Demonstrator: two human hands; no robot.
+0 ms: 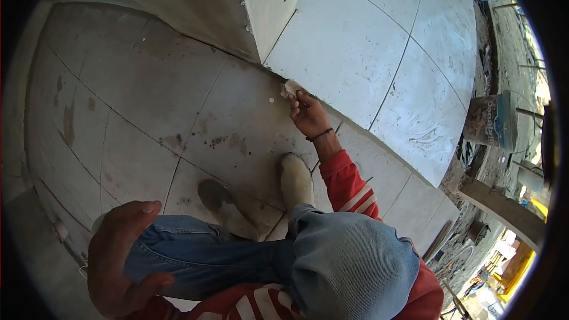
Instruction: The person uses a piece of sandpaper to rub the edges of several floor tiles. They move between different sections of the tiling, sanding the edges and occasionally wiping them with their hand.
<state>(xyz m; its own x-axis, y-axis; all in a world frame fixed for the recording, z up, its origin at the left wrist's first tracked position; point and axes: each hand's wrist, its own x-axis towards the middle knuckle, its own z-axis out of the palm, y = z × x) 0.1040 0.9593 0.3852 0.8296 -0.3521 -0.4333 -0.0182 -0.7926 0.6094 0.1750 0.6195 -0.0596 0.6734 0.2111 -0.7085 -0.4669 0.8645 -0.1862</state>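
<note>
From the head view, looking straight down past my knees, my right hand [308, 115] reaches out to the far side, its fingers pinched around a small crumpled pale cloth [290, 88] that presses against the seam where the dusty grey tiled floor [136, 101] meets the raised step of large white tiles [367, 41]. A thin dark wristband [320, 135] circles that wrist, and the red sleeve with white stripes [347, 186] runs back toward me. My left hand [121, 255] sits near, at the lower left, resting on my knee in blue denim jeans [201, 255], fingers loosely curled and holding nothing. My pale, dust-coated shoe [295, 181] is planted on the floor just near of the right hand, with a second, greyer shoe [216, 198] to its left. The floor tiles carry brown stains and dark specks, and a small white spot lies just left of the cloth. A white wall corner [261, 6] rises at the far side, above the seam. To the right, beyond the edge of the step, lies rough ground with a dirty bucket [489, 121] and scattered site clutter, too blurred to tell apart.
</note>
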